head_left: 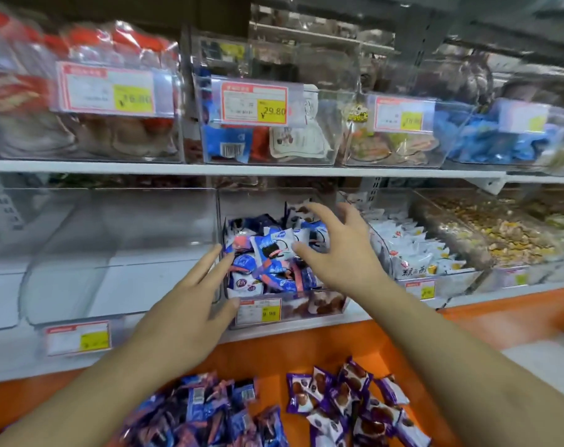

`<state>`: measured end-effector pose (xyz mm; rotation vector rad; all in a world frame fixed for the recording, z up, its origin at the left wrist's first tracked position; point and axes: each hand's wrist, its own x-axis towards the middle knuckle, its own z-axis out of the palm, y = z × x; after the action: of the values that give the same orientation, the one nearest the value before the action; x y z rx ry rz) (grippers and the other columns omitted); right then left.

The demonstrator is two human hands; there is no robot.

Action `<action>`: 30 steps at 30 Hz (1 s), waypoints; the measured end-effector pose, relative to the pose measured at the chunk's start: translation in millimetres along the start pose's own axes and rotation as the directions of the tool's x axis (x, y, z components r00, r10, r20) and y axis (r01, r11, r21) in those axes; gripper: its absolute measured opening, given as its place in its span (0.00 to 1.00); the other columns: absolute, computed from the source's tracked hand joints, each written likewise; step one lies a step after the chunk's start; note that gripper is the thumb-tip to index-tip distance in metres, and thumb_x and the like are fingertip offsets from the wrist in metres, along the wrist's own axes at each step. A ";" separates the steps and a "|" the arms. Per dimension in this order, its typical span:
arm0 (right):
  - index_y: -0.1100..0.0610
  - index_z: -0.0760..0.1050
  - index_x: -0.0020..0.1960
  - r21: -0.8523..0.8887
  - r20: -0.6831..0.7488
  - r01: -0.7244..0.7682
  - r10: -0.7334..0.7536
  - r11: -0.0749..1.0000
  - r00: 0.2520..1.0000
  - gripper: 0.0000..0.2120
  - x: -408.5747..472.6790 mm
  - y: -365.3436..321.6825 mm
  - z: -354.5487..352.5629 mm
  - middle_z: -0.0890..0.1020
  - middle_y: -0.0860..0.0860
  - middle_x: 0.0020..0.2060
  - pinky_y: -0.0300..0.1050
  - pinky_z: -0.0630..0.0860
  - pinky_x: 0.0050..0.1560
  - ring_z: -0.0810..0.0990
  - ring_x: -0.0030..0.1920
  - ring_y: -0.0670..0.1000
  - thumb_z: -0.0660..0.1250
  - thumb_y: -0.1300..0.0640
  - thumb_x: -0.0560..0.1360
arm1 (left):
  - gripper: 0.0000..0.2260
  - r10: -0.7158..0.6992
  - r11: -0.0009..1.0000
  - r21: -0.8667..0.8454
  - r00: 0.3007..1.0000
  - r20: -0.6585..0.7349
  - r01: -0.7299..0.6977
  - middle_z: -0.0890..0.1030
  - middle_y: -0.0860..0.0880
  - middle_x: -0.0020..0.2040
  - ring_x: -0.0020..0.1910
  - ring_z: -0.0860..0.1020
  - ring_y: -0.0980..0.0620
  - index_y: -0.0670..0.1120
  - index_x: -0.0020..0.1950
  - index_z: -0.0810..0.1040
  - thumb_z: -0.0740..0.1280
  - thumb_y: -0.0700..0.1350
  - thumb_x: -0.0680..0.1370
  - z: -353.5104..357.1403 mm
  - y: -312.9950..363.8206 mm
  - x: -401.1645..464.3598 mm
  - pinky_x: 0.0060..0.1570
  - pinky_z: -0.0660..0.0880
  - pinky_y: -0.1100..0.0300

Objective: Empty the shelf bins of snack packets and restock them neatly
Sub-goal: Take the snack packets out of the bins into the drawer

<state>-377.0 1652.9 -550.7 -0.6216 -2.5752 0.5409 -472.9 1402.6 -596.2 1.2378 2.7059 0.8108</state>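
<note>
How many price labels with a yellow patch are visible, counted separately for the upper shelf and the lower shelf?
Upper shelf price labels: 4
Lower shelf price labels: 4
Total: 8

Both forearms bare (no sleeves, nothing worn).

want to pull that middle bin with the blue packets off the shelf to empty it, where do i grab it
Probably by its two side walls near the front, coming straight from the front. The clear bin is open-topped and heaped, with bins close on both sides. The left hand is already at its left front corner; the right hand hovers above the blue packets.
</note>
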 end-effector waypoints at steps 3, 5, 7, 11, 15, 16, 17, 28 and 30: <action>0.36 0.64 0.78 -0.147 0.192 -0.093 0.121 0.985 0.974 0.38 41.9 -3.7 5.2 0.63 0.60 0.75 0.60 0.64 0.76 0.59 0.77 0.65 0.69 0.27 0.72 | 0.32 -0.020 1.000 -0.002 0.999 0.030 0.020 0.34 0.73 0.78 0.79 0.63 0.58 0.66 0.83 0.45 0.58 0.62 0.83 -2.4 4.6 -3.1 0.68 0.71 0.56; 0.34 0.66 0.77 -0.289 0.269 -0.089 0.170 0.953 0.948 0.39 56.7 -4.6 13.7 0.67 0.58 0.76 0.62 0.60 0.77 0.60 0.76 0.67 0.67 0.22 0.70 | 0.32 -0.039 0.999 0.001 0.998 0.045 0.039 0.33 0.73 0.78 0.79 0.63 0.58 0.65 0.83 0.45 0.58 0.62 0.83 -2.7 7.9 -3.7 0.68 0.72 0.56; 0.37 0.70 0.76 -0.349 0.306 -0.045 0.159 0.936 0.939 0.38 62.1 -7.3 23.7 0.69 0.56 0.75 0.66 0.56 0.77 0.63 0.76 0.65 0.67 0.23 0.70 | 0.32 -0.037 0.999 0.010 0.998 0.049 0.036 0.31 0.74 0.77 0.79 0.64 0.58 0.64 0.83 0.45 0.58 0.62 0.83 -2.6 10.3 -4.5 0.68 0.73 0.56; 0.39 0.74 0.70 -0.236 0.321 -0.026 0.103 0.971 0.941 0.31 64.1 -12.1 38.8 0.75 0.53 0.70 0.61 0.66 0.72 0.72 0.70 0.61 0.75 0.32 0.71 | 0.32 -0.037 0.999 0.007 0.999 0.035 0.036 0.30 0.74 0.76 0.77 0.65 0.58 0.65 0.83 0.44 0.59 0.61 0.84 -1.7 10.9 -6.1 0.63 0.74 0.58; 0.40 0.80 0.54 0.009 0.232 -0.119 0.113 0.993 0.966 0.18 64.2 -0.6 48.3 0.81 0.51 0.59 0.61 0.76 0.65 0.79 0.61 0.60 0.83 0.51 0.68 | 0.32 -0.008 0.999 -0.048 1.000 0.015 0.009 0.34 0.74 0.77 0.79 0.63 0.58 0.67 0.82 0.48 0.63 0.56 0.84 -2.5 4.6 -5.9 0.60 0.71 0.63; 0.41 0.81 0.54 0.045 0.199 -0.123 0.111 0.991 0.974 0.19 62.7 2.3 49.9 0.81 0.51 0.60 0.60 0.77 0.65 0.79 0.60 0.59 0.83 0.53 0.69 | 0.32 0.001 0.998 -0.062 1.000 0.015 0.000 0.35 0.74 0.78 0.79 0.63 0.58 0.67 0.82 0.49 0.63 0.55 0.84 -3.4 3.1 -6.8 0.60 0.70 0.64; 0.43 0.82 0.57 0.076 0.166 -0.120 0.106 0.990 0.980 0.19 60.1 3.7 49.1 0.80 0.51 0.61 0.58 0.76 0.65 0.79 0.60 0.57 0.82 0.55 0.70 | 0.32 0.010 0.998 -0.068 1.000 0.016 -0.009 0.35 0.74 0.78 0.79 0.62 0.58 0.67 0.82 0.49 0.63 0.54 0.84 -3.8 2.1 -7.7 0.61 0.70 0.64; 0.49 0.82 0.62 0.454 -0.029 0.061 -0.053 0.889 0.998 0.18 5.9 -53.0 -8.8 0.80 0.47 0.59 0.25 0.72 0.50 0.79 0.54 0.41 0.77 0.62 0.75 | 0.27 -0.082 0.944 -0.329 0.984 -0.160 0.025 0.70 0.65 0.72 0.68 0.74 0.62 0.65 0.74 0.68 0.72 0.56 0.77 -38.5 8.6 -39.5 0.68 0.73 0.58; 0.49 0.82 0.62 0.473 0.046 0.103 -0.141 0.875 0.989 0.19 -23.0 -76.0 -5.9 0.81 0.46 0.58 0.39 0.76 0.60 0.80 0.57 0.43 0.79 0.62 0.73 | 0.38 -0.142 0.829 -0.557 0.982 -0.123 0.050 0.70 0.66 0.73 0.67 0.75 0.66 0.67 0.76 0.64 0.76 0.62 0.69 -54.0 10.1 -53.6 0.62 0.77 0.58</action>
<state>-380.8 1580.4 -518.0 -0.2683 -2.3945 1.1195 -443.8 1345.9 -553.4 0.9200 2.3323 1.5897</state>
